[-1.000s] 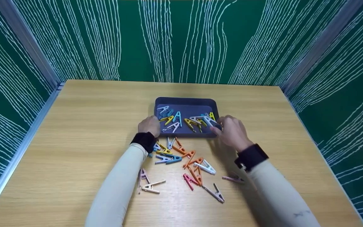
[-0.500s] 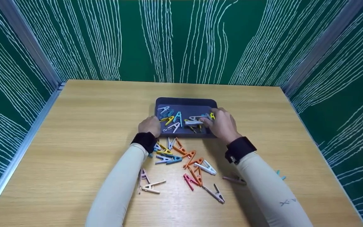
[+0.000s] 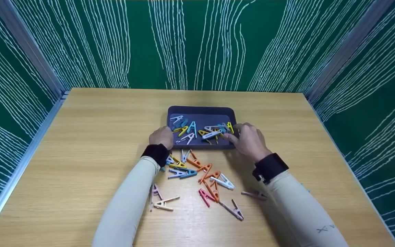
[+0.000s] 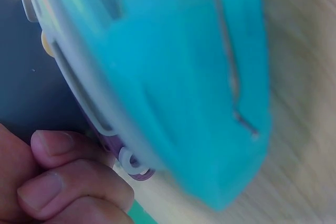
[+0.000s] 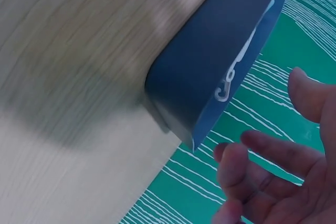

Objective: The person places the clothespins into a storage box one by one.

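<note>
While the long, narrow, pale blue plastic clothespin (image 3: pixel 212 134) lies in the right half of the dark grey, rectangular tray (image 3: pixel 202 119), your right hand (image 3: pixel 250 141) sits just beside it, thumb and fingers spread, gripping nothing. Your left hand (image 3: pixel 162 137) pinches the tray's left side with curled fingers, likely to keep it from sliding, and multicoloured plastic clothespins (image 3: pixel 216 197) lie on the pale wooden table (image 3: pixel 108 116) nearer you, presumably for easy reach.
</note>
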A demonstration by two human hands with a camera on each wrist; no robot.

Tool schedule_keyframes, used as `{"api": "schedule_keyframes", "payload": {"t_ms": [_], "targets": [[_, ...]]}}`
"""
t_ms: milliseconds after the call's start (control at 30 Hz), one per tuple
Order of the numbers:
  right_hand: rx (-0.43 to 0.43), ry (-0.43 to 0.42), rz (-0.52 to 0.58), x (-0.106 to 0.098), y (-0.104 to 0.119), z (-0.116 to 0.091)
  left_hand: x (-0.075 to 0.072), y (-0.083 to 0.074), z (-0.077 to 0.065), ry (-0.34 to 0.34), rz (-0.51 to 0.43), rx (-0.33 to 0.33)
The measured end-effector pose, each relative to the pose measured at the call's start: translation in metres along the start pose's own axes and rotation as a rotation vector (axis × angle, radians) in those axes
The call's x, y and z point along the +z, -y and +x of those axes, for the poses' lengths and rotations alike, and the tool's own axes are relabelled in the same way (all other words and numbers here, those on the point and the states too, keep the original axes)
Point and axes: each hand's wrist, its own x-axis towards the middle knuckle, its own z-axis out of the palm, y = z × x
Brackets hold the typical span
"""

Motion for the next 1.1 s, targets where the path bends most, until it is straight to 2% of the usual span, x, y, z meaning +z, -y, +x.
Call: {"api": "schedule_keyframes", "payload": {"t_ms": [300, 500, 833, 1100], "targets": [[-0.006, -0.013, -0.061, -0.01, -0.014, -0.024, 0.005, 0.001, 0.0, 0.008, -0.008, -0.005], [0.025, 0.002, -0.069, -0.02, -0.026, -0.042, 0.004, 0.003, 0.001, 0.009, -0.014, 0.015], [0.132, 0.079, -0.102, -0.048, -0.053, -0.076, 0.002, 0.005, 0.001, 0.021, -0.015, 0.009], [0.146, 0.135, -0.232, -0.074, -0.084, -0.106, -0.001, 0.002, 0.0, 0.022, -0.003, 0.007]]}}
